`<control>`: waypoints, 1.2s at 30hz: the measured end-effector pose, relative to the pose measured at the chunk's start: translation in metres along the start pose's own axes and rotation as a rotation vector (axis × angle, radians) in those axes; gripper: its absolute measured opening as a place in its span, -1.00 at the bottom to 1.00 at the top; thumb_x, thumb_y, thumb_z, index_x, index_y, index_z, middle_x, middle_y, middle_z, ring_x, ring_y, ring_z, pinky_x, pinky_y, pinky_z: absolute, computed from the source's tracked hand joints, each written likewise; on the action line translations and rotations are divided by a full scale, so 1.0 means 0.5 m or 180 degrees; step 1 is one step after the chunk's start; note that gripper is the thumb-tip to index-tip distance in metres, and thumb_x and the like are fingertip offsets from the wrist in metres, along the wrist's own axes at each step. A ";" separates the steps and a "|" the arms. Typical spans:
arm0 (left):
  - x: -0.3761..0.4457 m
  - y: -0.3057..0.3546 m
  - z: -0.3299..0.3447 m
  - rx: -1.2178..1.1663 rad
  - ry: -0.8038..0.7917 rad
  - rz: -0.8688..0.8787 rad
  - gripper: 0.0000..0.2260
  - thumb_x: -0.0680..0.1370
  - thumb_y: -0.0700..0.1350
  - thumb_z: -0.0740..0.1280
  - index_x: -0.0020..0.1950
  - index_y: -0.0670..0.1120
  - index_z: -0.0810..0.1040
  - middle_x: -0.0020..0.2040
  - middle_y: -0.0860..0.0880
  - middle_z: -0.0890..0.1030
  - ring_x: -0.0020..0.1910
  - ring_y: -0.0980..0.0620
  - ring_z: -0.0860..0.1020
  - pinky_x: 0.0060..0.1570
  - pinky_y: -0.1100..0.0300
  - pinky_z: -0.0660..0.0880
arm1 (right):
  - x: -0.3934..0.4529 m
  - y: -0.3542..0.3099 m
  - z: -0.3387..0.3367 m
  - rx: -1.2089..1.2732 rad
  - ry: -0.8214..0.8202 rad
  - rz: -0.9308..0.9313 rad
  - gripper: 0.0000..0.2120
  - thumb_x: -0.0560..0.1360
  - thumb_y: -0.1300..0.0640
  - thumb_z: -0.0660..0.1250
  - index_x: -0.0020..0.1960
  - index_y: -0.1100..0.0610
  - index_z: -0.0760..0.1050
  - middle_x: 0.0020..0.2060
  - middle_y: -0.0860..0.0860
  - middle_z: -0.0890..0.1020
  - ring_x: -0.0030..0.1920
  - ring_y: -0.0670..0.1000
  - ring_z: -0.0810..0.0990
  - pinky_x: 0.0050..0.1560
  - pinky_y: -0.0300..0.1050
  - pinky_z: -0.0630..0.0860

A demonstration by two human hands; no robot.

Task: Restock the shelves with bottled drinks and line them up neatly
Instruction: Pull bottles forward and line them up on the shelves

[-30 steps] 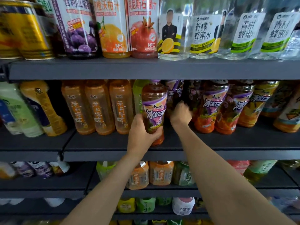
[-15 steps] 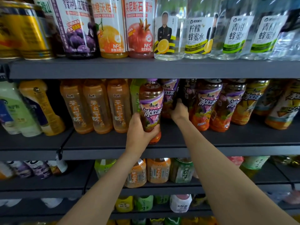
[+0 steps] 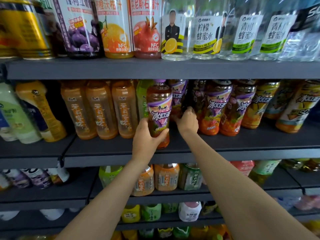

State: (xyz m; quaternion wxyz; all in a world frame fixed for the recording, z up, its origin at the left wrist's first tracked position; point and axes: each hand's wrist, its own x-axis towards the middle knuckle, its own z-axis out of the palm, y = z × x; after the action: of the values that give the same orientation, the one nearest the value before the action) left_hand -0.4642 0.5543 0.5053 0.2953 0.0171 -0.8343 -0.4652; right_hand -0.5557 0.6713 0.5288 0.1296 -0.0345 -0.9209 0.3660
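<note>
So, middle of the frame: the left hand [image 3: 147,135] is wrapped around the lower half of a clear plastic iced-tea bottle with a purple cap and purple-and-orange label [image 3: 160,113], thumb on the right side of it, fingers curled round the back. The bottle stands upright near the front edge of the dark grey metal middle shelf [image 3: 242,144], out in front of the rest of the row.

Just right of that, the right hand [image 3: 187,121] reaches deeper into the shelf, with curled fingers on the lower part of a second purple-label iced-tea bottle [image 3: 178,99] standing further back. It looks like a grip, but the fingertips are tucked behind, so I can't say how tight.

To the right of centre, two more matching purple-label tea bottles [image 3: 218,106] stand side by side, then yellow-label tea bottles [image 3: 259,104] out toward the right edge. Left of the held bottle there's a green bottle [image 3: 142,99] set back, then three orange bottles with pale orange labels [image 3: 98,108] in a neat row.

Across the top of the frame, the upper shelf holds tall juice bottles with grape, orange and pomegranate pictures [image 3: 114,26], clear honey-water bottles [image 3: 204,32] to their right, and gold cans [image 3: 22,30] in the upper left. Lower shelves at the bottom hold small orange and green bottles [image 3: 166,177].
</note>
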 end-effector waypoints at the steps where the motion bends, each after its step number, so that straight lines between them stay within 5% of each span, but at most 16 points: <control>1: 0.001 -0.002 -0.001 -0.0026 -0.0015 -0.0005 -0.50 0.40 0.07 0.44 0.23 -0.09 0.38 0.15 -0.02 0.52 0.14 0.07 0.48 0.06 0.26 0.41 | 0.005 -0.007 0.005 0.0026 -0.0018 0.0088 -0.40 0.47 -0.01 0.37 0.34 0.26 0.22 0.29 0.19 0.41 0.24 0.22 0.46 0.08 0.08 0.44; 6: 0.001 -0.006 0.004 -0.0174 -0.0053 -0.0053 -0.49 0.39 0.10 0.43 0.25 -0.05 0.37 0.16 0.01 0.53 0.16 0.09 0.49 0.11 0.21 0.44 | 0.027 -0.022 0.028 0.0159 -0.0013 0.0505 -0.38 0.43 -0.09 0.38 0.31 0.24 0.26 0.25 0.19 0.44 0.21 0.24 0.49 0.01 0.06 0.44; 19: -0.009 0.008 0.012 -0.0081 0.0084 -0.0027 -0.54 0.43 0.05 0.42 0.24 -0.11 0.41 0.12 -0.01 0.53 0.13 0.07 0.49 0.06 0.26 0.41 | 0.041 0.004 0.005 0.0233 -0.0224 0.0284 -0.43 0.39 -0.07 0.43 0.26 0.22 0.36 0.15 0.17 0.53 0.12 0.21 0.54 0.07 0.08 0.52; 26: 0.002 0.042 0.042 0.0289 0.0042 -0.0063 -0.53 0.46 0.10 0.38 0.24 -0.12 0.40 0.14 -0.02 0.55 0.12 0.00 0.51 -0.04 0.30 0.36 | -0.065 0.070 -0.042 0.0846 0.0743 -0.0320 -0.63 0.48 0.09 0.36 0.22 0.22 0.42 0.13 0.12 0.55 0.13 0.12 0.53 0.02 -0.05 0.48; 29: 0.011 0.054 0.068 0.0230 0.0014 -0.0100 -0.54 0.47 0.08 0.38 0.25 -0.15 0.39 0.14 -0.04 0.55 0.14 -0.02 0.51 -0.06 0.31 0.34 | -0.098 0.108 -0.058 0.0844 0.1347 -0.0100 -0.63 0.48 0.11 0.36 0.20 0.24 0.38 0.15 0.13 0.43 0.11 0.12 0.46 -0.08 -0.11 0.41; 36: 0.067 0.052 0.125 -0.0077 -0.0192 -0.0329 -0.50 0.43 -0.02 0.44 0.25 -0.18 0.36 0.18 -0.11 0.50 0.20 -0.08 0.47 0.04 0.28 0.32 | -0.059 0.142 -0.072 0.0441 0.1045 0.0291 -0.28 0.48 0.07 0.36 0.47 0.26 0.07 0.41 0.17 0.25 0.40 0.18 0.20 0.36 -0.02 0.20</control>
State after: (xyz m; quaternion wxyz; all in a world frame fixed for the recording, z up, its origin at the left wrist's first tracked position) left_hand -0.5170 0.6066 0.5171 0.2457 0.0426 -0.8351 -0.4903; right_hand -0.5201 0.7425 0.4989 0.2635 -0.1266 -0.8574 0.4235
